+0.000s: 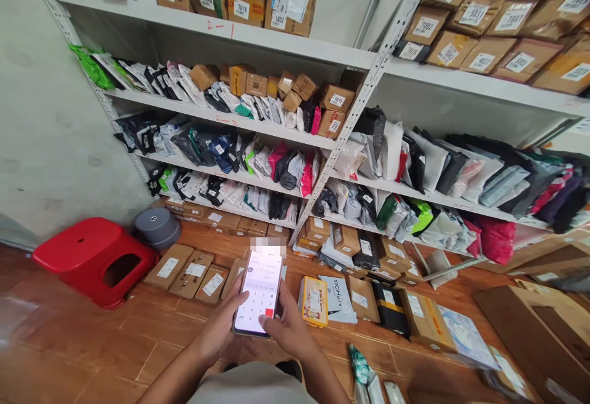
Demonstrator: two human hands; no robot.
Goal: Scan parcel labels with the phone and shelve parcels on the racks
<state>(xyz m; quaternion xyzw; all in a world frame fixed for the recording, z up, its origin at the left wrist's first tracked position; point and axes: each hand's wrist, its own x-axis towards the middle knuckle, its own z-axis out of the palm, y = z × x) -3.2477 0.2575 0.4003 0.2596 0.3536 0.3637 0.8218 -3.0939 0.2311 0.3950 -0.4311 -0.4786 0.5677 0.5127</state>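
Both long edges of the smartphone are clasped between left hand and right hand; its long axis runs forward toward the shelving rack, right thumb over the lower keypad.

white paper labels on brown cardboard boxes read 6024, 7016, 1002, 5004 and 7002; red handwriting on a white metal shelf beam says 2—1; a flat white plastic mailer apparently reads yichen; the slim rectangular phone shows keypad digits and abc.
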